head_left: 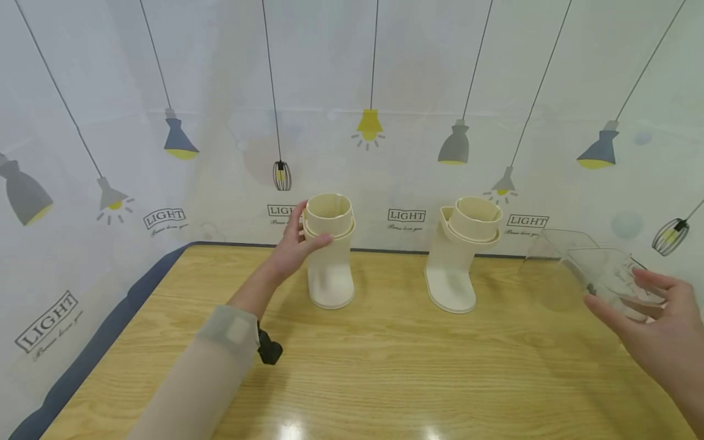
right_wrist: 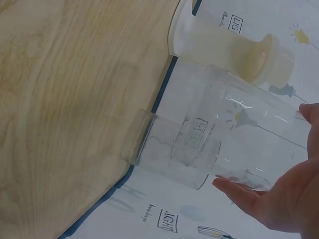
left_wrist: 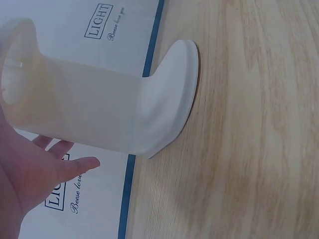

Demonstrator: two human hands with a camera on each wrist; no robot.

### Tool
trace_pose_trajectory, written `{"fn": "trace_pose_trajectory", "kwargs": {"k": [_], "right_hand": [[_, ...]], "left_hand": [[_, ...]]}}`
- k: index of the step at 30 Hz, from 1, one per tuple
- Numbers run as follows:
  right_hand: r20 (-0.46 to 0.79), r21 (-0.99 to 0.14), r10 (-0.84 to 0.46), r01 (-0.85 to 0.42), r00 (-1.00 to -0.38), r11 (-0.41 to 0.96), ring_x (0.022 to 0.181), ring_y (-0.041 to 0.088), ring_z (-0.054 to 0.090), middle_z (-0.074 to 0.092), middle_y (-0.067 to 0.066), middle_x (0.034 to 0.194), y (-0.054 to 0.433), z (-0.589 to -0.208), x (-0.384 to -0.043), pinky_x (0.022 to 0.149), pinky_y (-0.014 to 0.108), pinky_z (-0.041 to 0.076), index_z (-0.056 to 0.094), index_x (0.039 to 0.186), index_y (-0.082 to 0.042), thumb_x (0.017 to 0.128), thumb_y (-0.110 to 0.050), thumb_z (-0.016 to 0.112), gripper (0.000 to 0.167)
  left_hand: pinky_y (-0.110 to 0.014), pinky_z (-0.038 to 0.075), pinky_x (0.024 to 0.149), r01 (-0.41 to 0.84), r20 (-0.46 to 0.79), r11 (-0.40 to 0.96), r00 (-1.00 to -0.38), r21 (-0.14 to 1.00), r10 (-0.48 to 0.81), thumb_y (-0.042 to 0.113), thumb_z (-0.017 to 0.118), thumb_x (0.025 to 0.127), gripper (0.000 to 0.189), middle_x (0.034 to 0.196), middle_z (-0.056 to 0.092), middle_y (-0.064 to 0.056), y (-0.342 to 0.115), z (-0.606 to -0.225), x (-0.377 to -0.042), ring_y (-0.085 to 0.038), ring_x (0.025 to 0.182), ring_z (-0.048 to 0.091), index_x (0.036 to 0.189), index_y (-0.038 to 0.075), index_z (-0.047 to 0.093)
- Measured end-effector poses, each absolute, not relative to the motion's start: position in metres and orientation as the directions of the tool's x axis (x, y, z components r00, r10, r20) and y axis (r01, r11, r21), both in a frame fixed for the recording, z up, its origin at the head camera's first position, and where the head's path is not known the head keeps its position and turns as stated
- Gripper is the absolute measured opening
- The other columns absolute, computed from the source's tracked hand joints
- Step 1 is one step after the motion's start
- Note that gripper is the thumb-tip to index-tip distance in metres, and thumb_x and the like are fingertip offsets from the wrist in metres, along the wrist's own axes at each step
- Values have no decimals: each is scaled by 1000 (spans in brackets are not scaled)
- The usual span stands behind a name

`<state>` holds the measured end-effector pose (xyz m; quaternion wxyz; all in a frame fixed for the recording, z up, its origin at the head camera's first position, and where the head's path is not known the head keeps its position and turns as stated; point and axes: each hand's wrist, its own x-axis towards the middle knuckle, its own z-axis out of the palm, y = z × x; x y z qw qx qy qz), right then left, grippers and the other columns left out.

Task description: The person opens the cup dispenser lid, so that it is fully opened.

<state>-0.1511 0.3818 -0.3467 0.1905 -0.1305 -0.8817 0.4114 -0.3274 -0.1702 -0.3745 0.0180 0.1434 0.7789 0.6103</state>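
A cream-coloured stand with a round collar on top and a flat rounded foot stands upright at the back of the table. My left hand grips its top, with the thumb across the front of the collar and fingers round the left side. In the left wrist view, some fingertips are hidden behind the stand's column. My right hand holds a clear plastic container tilted above the table, fingers and thumb on opposite sides of it. Behind this one, another clear container stands on the table.
A matching cream stand is upright to the right of the gripped one, between my hands. The wooden table ends at a dark blue edge along a lamp-printed backdrop.
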Motion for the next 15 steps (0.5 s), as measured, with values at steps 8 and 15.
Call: {"fn": "trace_pose_trajectory", "kwargs": {"k": [8,15], "right_hand": [[120,-694,402,213,-908,688,142,74,37,6,44,174,405,-361,-157,58,16,47,8,170,8,103,-50,73,110],[83,-692,462,282,-883,665,145,74,35,5,45,173,413,-375,-161,96,81,48,6,171,6,105,-50,68,106]], "left_hand": [[-70,30,129,217,148,222,-945,951,291,40,70,101,99,167,37,-24,-173,-373,-330,-48,153,44,173,46,2],[-73,28,129,203,117,282,-949,938,294,48,69,101,103,170,33,-25,-178,-373,-331,-49,155,45,174,46,-3]]}}
